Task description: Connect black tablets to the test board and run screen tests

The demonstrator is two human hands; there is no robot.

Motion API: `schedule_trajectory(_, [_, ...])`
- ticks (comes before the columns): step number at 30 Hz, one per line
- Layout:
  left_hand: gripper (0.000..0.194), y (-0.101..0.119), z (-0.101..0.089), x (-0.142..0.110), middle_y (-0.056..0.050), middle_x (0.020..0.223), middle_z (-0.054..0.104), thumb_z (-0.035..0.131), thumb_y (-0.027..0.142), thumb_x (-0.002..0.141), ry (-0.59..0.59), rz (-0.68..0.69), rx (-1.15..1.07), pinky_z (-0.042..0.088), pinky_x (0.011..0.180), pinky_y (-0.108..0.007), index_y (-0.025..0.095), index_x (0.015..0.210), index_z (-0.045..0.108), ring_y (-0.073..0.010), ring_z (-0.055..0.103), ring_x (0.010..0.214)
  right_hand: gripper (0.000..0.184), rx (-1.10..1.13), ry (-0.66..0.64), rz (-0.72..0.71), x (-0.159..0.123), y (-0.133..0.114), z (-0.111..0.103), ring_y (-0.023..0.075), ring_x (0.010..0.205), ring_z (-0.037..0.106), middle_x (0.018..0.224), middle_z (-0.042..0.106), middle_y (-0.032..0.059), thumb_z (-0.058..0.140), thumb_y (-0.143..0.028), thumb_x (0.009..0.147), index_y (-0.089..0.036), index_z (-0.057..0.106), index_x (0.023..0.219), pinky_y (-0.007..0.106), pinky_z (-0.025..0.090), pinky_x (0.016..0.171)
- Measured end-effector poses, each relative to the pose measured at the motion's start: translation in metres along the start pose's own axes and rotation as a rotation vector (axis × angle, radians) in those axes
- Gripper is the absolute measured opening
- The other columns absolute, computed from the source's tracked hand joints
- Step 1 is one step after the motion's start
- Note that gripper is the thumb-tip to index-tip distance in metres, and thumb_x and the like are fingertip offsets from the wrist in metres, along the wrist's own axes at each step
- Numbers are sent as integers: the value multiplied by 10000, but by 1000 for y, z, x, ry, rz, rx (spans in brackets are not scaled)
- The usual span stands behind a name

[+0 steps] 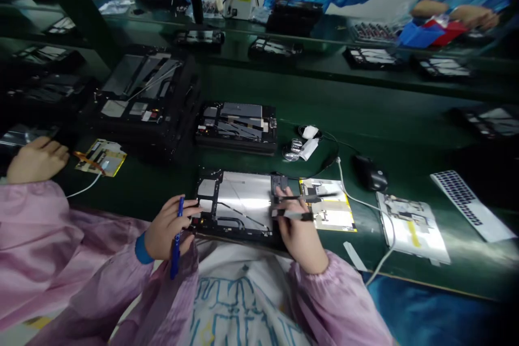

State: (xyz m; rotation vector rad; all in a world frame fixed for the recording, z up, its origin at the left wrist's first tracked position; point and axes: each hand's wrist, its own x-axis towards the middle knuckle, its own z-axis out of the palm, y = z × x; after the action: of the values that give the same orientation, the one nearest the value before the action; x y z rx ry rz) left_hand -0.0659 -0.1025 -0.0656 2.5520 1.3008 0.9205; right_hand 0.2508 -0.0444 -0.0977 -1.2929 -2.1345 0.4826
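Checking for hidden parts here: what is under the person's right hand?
The right hand lies over the lower right corner of a black tablet frame; that corner is covered, so whatever is there cannot be seen.

The tablet's metal back panel (243, 200) is smooth and mirror-bright, set in a matt black plastic frame (243, 232). The pen (177, 238) is glossy blue plastic, and the thin black strip (294, 215) looks matt. The workbench top (405, 119) is smooth, glossy dark green. The computer mouse (370, 173) is shiny black plastic. The smock sleeve (73, 248) is soft pink cloth with a faint sheen.
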Motion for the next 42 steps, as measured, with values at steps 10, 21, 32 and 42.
schedule_trajectory(10, [394,55,24,86,-50,645,583,393,393,943,49,-246,-924,423,557,-252,130,864,675,-125,533,582,311,218,-62,-202,19,-33,-22,282,1359,367,1359,511,144,429,-360,938,-205,459,1206,583,279,1090])
schedule_trajectory(21, [150,60,54,112,-30,676,629,565,287,801,-80,-564,-1276,410,487,-193,153,867,570,-88,528,531,281,116,256,19,87,43,-47,242,1144,541,1188,593,137,324,-337,955,-203,562,893,447,424,990])
schedule_trajectory(32, [87,67,90,124,8,633,598,551,141,738,-394,-537,-763,407,533,-201,155,654,538,-94,542,571,202,-314,11,68,123,72,-16,353,1319,397,1434,422,195,394,-226,925,-133,568,967,642,259,1041])
schedule_trajectory(42, [119,66,79,120,18,654,624,471,178,825,-190,-623,-1022,434,490,-188,177,707,485,-82,580,540,185,353,-90,4,27,18,-34,196,873,650,898,688,76,475,-319,926,-209,623,913,353,523,797])
